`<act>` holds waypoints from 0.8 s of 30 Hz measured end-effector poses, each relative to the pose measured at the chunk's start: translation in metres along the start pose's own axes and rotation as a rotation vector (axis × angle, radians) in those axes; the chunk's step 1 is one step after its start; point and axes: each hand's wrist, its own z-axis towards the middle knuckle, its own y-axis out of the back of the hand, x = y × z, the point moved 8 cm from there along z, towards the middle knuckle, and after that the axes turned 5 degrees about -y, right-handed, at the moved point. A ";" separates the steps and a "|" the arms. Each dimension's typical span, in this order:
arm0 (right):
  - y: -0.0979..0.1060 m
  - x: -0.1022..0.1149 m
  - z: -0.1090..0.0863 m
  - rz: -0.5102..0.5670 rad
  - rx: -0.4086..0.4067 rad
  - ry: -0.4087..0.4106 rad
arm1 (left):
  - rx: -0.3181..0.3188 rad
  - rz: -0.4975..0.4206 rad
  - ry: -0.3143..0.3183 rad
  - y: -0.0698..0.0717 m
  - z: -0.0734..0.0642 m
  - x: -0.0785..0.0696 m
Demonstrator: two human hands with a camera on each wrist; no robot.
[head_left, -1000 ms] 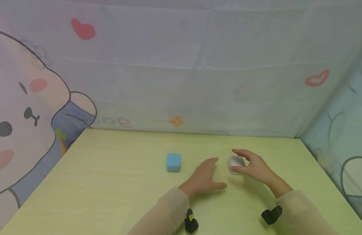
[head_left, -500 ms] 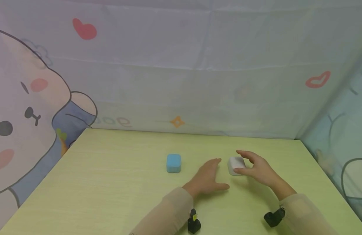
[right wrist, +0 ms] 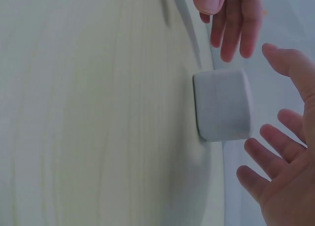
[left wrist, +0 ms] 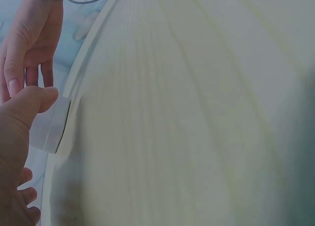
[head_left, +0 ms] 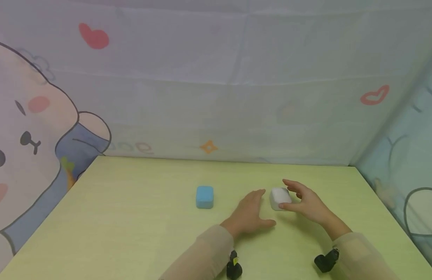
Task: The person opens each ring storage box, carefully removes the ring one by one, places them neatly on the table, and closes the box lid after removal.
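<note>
A small white block with rounded edges (head_left: pixel 277 197) sits on the table between two hands. My right hand (head_left: pixel 308 204) is at its right side, fingers spread from the thumb in a loose curve. In the head view that thumb overlaps the block's front right corner, while the right wrist view shows a gap between palm and block (right wrist: pixel 224 105). Left of the block, my left hand (head_left: pixel 246 214) is held with fingers and thumb parted, nothing between them. The left wrist view has the left thumb (left wrist: pixel 37 99) overlapping the block (left wrist: pixel 51 130).
A light blue block (head_left: pixel 204 197) rests on the pale yellow-green table (head_left: pixel 114 217), left of the left hand. Behind the table hangs a printed cloth (head_left: pixel 202 97), and another cloth (head_left: pixel 412 155) borders the right side. Black wrist cameras (head_left: pixel 327 260) hang below both sleeves.
My left hand has edged right, nearer the white block. The right hand has drawn slightly right, so its thumb overlaps less of the block. The head view has shifted a little.
</note>
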 end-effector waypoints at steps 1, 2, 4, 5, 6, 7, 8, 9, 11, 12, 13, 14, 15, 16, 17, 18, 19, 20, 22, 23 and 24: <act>0.000 -0.001 0.000 0.002 0.002 -0.004 | -0.003 0.005 0.000 0.000 0.001 0.000; -0.001 -0.002 0.001 0.004 0.003 -0.007 | -0.005 0.005 -0.001 0.000 0.002 -0.001; -0.002 -0.004 0.001 0.009 0.007 -0.012 | -0.010 0.007 -0.009 0.000 0.003 -0.002; -0.002 -0.005 0.002 0.012 0.009 -0.013 | -0.011 0.009 -0.013 -0.001 0.004 -0.003; -0.003 -0.007 0.002 0.017 0.012 -0.014 | -0.012 0.010 -0.016 -0.001 0.005 -0.003; -0.004 -0.008 0.002 0.023 0.016 -0.014 | -0.011 0.013 -0.019 -0.002 0.005 -0.004; -0.004 -0.009 0.003 0.028 0.019 -0.014 | -0.011 0.016 -0.020 -0.002 0.006 -0.004; -0.005 -0.010 0.003 0.034 0.023 -0.013 | -0.008 0.022 -0.020 -0.003 0.006 -0.004; -0.006 -0.012 0.004 0.045 0.028 -0.015 | -0.003 0.029 -0.019 -0.005 0.008 -0.005; -0.006 -0.013 0.004 0.050 0.030 -0.015 | 0.000 0.034 -0.016 -0.005 0.009 -0.005; -0.006 -0.013 0.004 0.052 0.032 -0.015 | 0.002 0.038 -0.014 -0.006 0.009 -0.005; -0.006 -0.014 0.004 0.054 0.034 -0.015 | 0.003 0.041 -0.013 -0.007 0.010 -0.006; -0.006 -0.014 0.005 0.055 0.036 -0.015 | 0.003 0.042 -0.014 -0.007 0.010 -0.006; -0.007 -0.014 0.005 0.058 0.039 -0.015 | 0.001 0.043 -0.016 -0.008 0.011 -0.006; -0.007 -0.015 0.005 0.060 0.042 -0.015 | -0.001 0.045 -0.017 -0.008 0.012 -0.007; -0.007 -0.015 0.005 0.062 0.046 -0.015 | -0.002 0.044 -0.019 -0.009 0.013 -0.007; -0.007 -0.016 0.004 0.064 0.051 -0.017 | -0.005 0.041 -0.019 -0.010 0.014 -0.007; -0.007 -0.016 0.004 0.062 0.053 -0.018 | -0.009 0.039 -0.021 -0.011 0.015 -0.008; -0.007 -0.017 0.003 0.059 0.059 -0.019 | -0.014 0.031 -0.019 -0.013 0.017 -0.007; -0.008 -0.018 0.003 0.057 0.062 -0.017 | -0.016 0.029 -0.014 -0.014 0.018 -0.007; -0.009 -0.018 0.002 0.055 0.064 -0.014 | -0.015 0.022 -0.006 -0.015 0.018 -0.006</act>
